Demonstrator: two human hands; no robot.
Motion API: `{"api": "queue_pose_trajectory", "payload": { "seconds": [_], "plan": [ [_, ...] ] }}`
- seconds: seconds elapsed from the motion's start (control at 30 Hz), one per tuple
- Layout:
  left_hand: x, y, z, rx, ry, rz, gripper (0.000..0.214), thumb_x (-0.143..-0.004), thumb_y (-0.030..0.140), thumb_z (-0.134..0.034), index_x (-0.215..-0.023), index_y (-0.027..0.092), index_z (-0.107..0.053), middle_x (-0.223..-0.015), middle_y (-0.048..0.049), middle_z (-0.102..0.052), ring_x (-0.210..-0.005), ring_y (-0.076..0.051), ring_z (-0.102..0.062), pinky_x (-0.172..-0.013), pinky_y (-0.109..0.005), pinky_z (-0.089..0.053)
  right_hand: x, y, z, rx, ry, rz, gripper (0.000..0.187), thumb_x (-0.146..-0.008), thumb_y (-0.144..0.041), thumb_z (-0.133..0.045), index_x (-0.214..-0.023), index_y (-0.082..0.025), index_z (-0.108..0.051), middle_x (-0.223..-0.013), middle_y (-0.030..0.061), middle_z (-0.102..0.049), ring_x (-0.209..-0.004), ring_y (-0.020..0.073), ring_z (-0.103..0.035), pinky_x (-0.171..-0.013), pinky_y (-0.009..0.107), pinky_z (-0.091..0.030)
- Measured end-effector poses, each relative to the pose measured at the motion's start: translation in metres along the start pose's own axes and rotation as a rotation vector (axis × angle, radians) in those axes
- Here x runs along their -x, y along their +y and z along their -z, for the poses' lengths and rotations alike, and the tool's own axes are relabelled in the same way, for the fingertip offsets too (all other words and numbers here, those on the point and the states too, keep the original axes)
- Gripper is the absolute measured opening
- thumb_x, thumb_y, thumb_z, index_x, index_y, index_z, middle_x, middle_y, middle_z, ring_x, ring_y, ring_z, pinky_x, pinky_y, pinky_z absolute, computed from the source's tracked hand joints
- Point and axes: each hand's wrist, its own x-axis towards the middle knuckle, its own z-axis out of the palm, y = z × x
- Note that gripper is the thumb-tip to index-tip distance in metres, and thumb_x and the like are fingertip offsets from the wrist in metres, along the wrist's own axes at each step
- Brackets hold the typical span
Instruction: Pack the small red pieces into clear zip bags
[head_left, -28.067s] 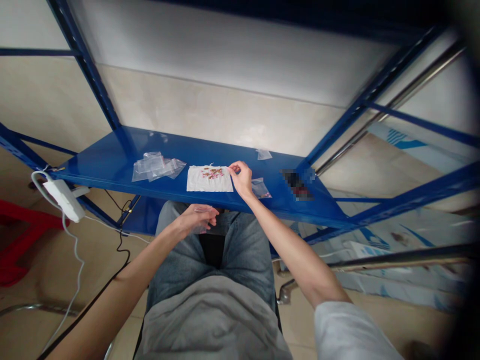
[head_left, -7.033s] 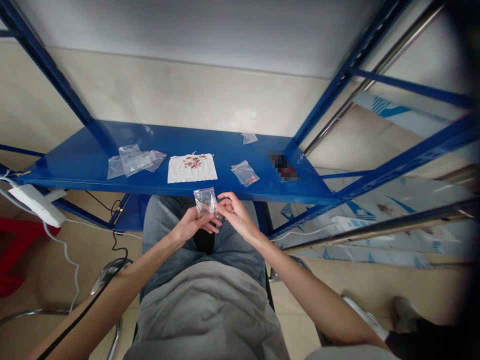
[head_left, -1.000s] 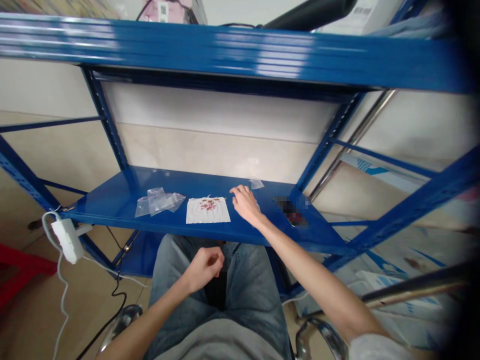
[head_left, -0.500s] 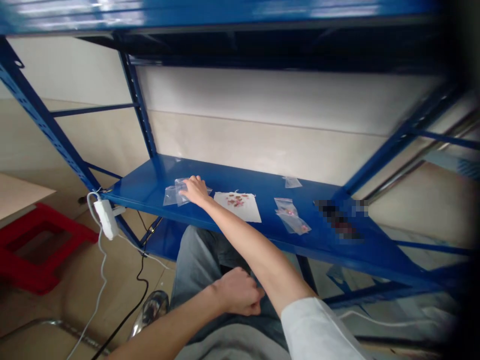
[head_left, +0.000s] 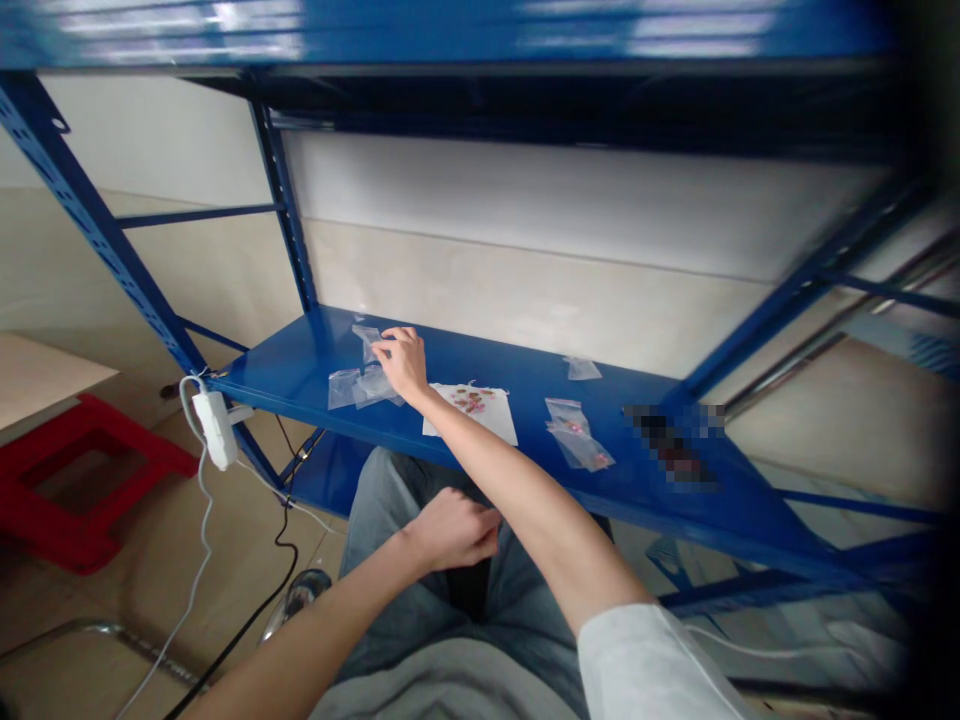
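My right hand [head_left: 403, 361] reaches across to the left part of the blue shelf [head_left: 525, 470] and pinches one small clear plastic bag [head_left: 367, 343], lifted off the pile of empty clear bags [head_left: 352, 386]. My left hand [head_left: 450, 527] rests in my lap with its fingers curled; I see nothing in it. A white sheet [head_left: 471, 414] with several small reddish pieces [head_left: 472, 401] lies just right of my right hand. Two filled small bags [head_left: 576, 432] lie further right on the shelf.
One more clear bag [head_left: 582, 369] lies near the back wall. A blurred dark item [head_left: 671, 446] sits at the shelf's right end. A white power strip [head_left: 211, 429] hangs from the shelf's left corner, cables trailing to the floor. A red stool [head_left: 67, 488] stands at left.
My right hand has closed on one bag and raised it from the pile where it lay flat half a second ago. The left hand stays in my lap.
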Motion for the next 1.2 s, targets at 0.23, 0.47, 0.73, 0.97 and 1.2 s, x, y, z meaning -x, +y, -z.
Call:
{"api": "queue_pose_trajectory", "payload": {
  "seconds": [0.23, 0.47, 0.73, 0.97, 1.2],
  "plan": [
    [0.002, 0.002, 0.026, 0.935, 0.509, 0.370, 0.058, -0.098, 0.053, -0.022, -0.077, 0.014, -0.060, -0.053, -0.0024, -0.055, -0.048, -0.013, -0.051, -0.052, -0.024, -0.040, 0.101, 0.001, 0.098, -0.264, 0.211, 0.026, 0.016, -0.091, -0.026, -0.061, -0.093, -0.021, -0.075, -0.094, 0.0048, -0.068, -0.094, 0.0196, -0.056, -0.086, 0.035, -0.044],
    [-0.002, 0.013, 0.019, 1.499, 0.413, 0.294, 0.065, -0.094, 0.062, -0.031, -0.118, 0.011, -0.063, -0.109, -0.0160, -0.066, -0.090, -0.022, -0.062, -0.072, -0.031, -0.052, 0.240, 0.001, 0.142, -0.167, 0.143, -0.105, 0.015, -0.091, -0.021, -0.058, -0.094, -0.022, -0.073, -0.094, 0.0060, -0.064, -0.095, 0.0212, -0.056, -0.084, 0.037, -0.046],
    [0.001, 0.021, 0.003, 1.129, 0.138, 0.328, 0.044, -0.093, 0.046, -0.051, -0.120, 0.014, -0.065, -0.100, -0.0087, -0.068, -0.082, -0.019, -0.060, -0.072, -0.030, -0.050, 0.294, 0.003, 0.134, -0.057, 0.094, -0.134, 0.026, -0.092, -0.016, -0.054, -0.116, -0.022, -0.061, -0.108, 0.0090, -0.060, -0.103, 0.0234, -0.054, -0.091, 0.041, -0.047],
    [-0.001, 0.017, -0.006, 0.901, 0.105, 0.264, 0.038, -0.097, 0.040, -0.041, -0.107, 0.013, -0.066, -0.094, -0.0066, -0.066, -0.085, -0.019, -0.058, -0.075, -0.029, -0.049, 0.291, 0.012, 0.135, 0.046, 0.105, -0.106, 0.020, -0.092, -0.016, -0.053, -0.107, -0.023, -0.064, -0.109, 0.0083, -0.059, -0.102, 0.0231, -0.053, -0.090, 0.041, -0.045],
    [0.003, 0.025, -0.016, 0.812, 0.113, 0.217, 0.025, -0.092, 0.027, -0.049, -0.109, 0.013, -0.060, -0.094, -0.0056, -0.064, -0.090, -0.019, -0.058, -0.083, -0.031, -0.048, 0.296, 0.015, 0.129, 0.041, 0.029, -0.004, 0.015, -0.094, -0.014, -0.050, -0.097, -0.018, -0.064, -0.093, 0.0075, -0.065, -0.094, 0.0217, -0.054, -0.085, 0.040, -0.046]
  ]
}}
